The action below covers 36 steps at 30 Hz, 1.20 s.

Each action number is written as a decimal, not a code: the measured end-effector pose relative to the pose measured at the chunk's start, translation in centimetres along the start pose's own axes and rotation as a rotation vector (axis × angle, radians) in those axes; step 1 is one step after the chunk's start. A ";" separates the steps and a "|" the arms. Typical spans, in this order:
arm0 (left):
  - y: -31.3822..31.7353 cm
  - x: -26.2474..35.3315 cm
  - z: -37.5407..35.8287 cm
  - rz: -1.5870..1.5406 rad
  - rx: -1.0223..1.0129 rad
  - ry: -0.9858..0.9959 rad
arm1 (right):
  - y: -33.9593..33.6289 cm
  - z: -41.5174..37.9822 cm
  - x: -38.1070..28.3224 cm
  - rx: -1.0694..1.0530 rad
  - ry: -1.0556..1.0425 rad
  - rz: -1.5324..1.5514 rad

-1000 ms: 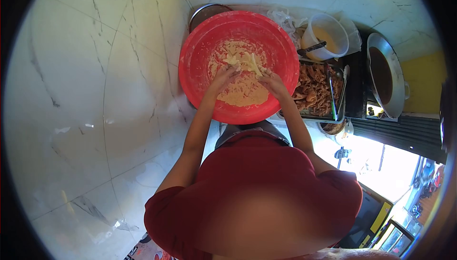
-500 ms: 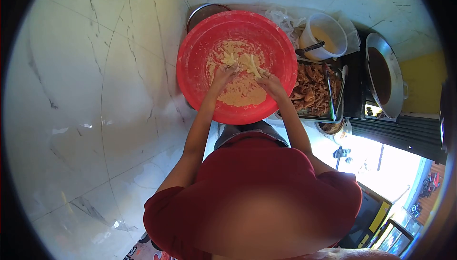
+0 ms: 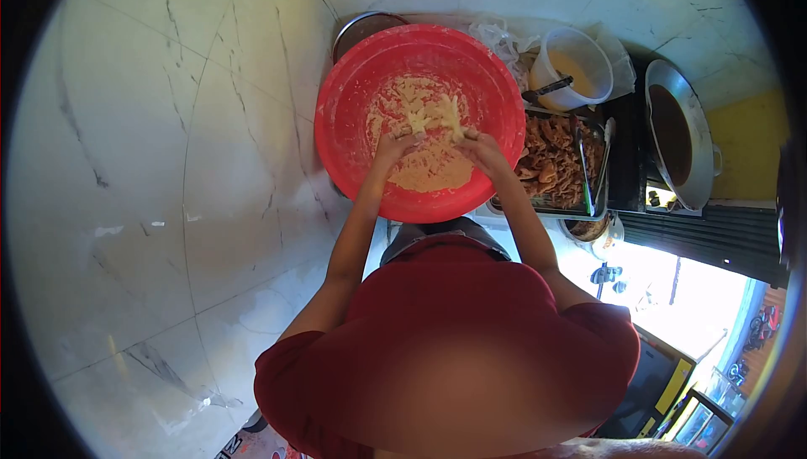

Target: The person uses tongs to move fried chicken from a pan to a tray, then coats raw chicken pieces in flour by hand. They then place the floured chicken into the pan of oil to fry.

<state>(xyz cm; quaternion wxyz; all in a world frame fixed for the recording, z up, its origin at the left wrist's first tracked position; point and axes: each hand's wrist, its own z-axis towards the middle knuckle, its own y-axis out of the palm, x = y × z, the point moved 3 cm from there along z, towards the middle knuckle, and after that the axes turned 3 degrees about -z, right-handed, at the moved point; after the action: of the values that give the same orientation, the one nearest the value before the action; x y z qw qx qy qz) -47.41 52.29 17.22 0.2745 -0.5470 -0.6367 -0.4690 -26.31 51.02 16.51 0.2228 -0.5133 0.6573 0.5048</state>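
Note:
A big red plastic basin (image 3: 353, 97) holds pale yellow batter (image 3: 433, 169) and several pale strips of food (image 3: 433, 110). Both my hands are inside it, side by side. My left hand (image 3: 393, 145) presses into the coated strips at the middle of the basin, its fingers closed around some of them. Just to its right, my right hand (image 3: 482, 150) grips the same heap from the other side. Batter smears the basin's inner wall.
A metal tray of brown fried pieces (image 3: 555, 160) with tongs (image 3: 595, 175) sits right of the basin. Behind it stand a white bucket of batter (image 3: 578, 60) and a wok of dark oil (image 3: 677, 131). A metal pot (image 3: 361, 26) peeks out behind the basin. Marble tiles cover the left.
Both hands have drawn slightly closer together over the strips and kneaded them; the heap of strips has shifted a little. The basin and the rest stay put.

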 end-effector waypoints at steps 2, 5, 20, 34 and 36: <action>-1.5 -0.9 0.9 -0.049 -0.002 -0.017 | 0.1 -0.1 -2.2 0.142 -0.192 -0.083; -3.1 -1.9 2.0 0.013 0.044 -0.014 | 1.0 -0.8 -4.3 0.375 -0.488 -0.342; -2.9 -2.5 2.0 0.023 0.025 0.040 | 2.5 1.5 -1.6 0.252 -0.612 -0.632; -1.6 -1.6 0.3 -0.059 0.184 0.203 | 4.0 0.8 -0.1 0.224 -0.977 -0.939; -1.5 -1.6 0.6 -0.013 0.094 0.179 | 3.8 1.3 0.9 0.101 -0.757 -1.019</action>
<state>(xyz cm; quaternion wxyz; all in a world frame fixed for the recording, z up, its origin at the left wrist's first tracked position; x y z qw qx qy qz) -48.39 52.16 15.14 0.3524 -0.4854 -0.6345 -0.4875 -30.40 51.66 16.90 0.6758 -0.5364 0.2294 0.4504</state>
